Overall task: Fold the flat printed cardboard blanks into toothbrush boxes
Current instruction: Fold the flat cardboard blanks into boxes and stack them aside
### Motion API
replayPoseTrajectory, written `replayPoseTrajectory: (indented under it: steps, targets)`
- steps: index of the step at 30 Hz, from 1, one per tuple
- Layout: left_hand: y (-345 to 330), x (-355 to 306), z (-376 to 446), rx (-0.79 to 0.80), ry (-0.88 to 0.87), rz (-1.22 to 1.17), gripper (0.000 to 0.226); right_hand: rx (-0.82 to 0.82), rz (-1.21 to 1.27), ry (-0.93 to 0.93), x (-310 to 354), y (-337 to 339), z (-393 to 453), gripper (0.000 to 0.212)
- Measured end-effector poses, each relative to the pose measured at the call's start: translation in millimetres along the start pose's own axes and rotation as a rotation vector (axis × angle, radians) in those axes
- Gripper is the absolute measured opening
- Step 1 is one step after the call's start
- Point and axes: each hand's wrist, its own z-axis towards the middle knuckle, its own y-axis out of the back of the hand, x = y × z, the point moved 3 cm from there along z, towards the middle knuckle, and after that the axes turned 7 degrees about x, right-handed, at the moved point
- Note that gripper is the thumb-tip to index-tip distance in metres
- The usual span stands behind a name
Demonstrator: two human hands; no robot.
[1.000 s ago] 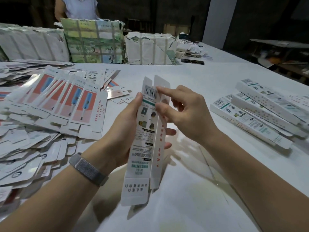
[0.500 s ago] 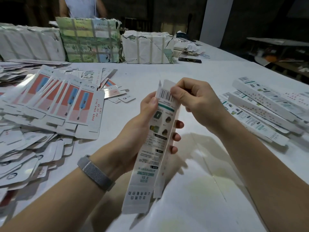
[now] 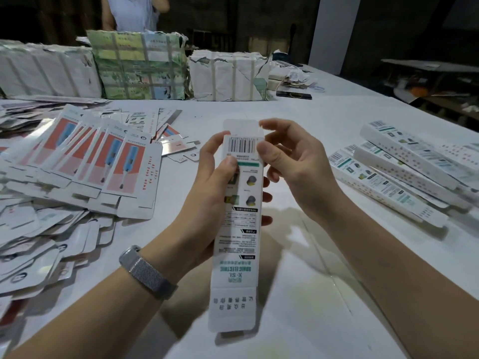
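Note:
A long white toothbrush box (image 3: 237, 237) with a barcode and green print stands upright above the table, its top flap raised and its bottom flap hanging loose. My left hand (image 3: 207, 193) grips its upper half, thumb on the printed face and fingers behind. My right hand (image 3: 293, 167) pinches the box's upper right edge beside the barcode, index finger up by the flap. A fanned pile of flat blanks (image 3: 103, 161) with red and blue prints lies to the left. Several folded boxes (image 3: 394, 177) lie stacked on the right.
Loose die-cut scraps (image 3: 39, 250) cover the near left of the white table (image 3: 298, 294). Wrapped bundles (image 3: 140, 66) stand along the far edge, with a person (image 3: 132, 14) behind them. A dark phone (image 3: 294, 94) lies beside paper clutter at the back.
The half-folded blank has been closed into a squared tube and turned to face me. My right hand has shifted from the top end to the upper right edge, and the top flap now stands up.

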Motion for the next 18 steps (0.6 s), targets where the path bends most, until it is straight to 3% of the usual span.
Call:
replayPoseTrajectory:
  steps: [9,15,18]
  targets:
    - [-0.8,-0.9,-0.3,0.012,0.02,-0.021,0.023,0.014,0.065,-0.057,-2.2,-5.4,0.2,0.015]
    - [-2.5,-0.5,-1.1,0.053,0.035,-0.011,0.025,0.038,0.329,-0.037,0.8,-6.8,1.0,0.047]
    - [-2.5,0.0,-0.3,0.046,0.044,0.012,0.035,0.008,0.367,-0.046,1.1,-2.7,2.7,0.05]
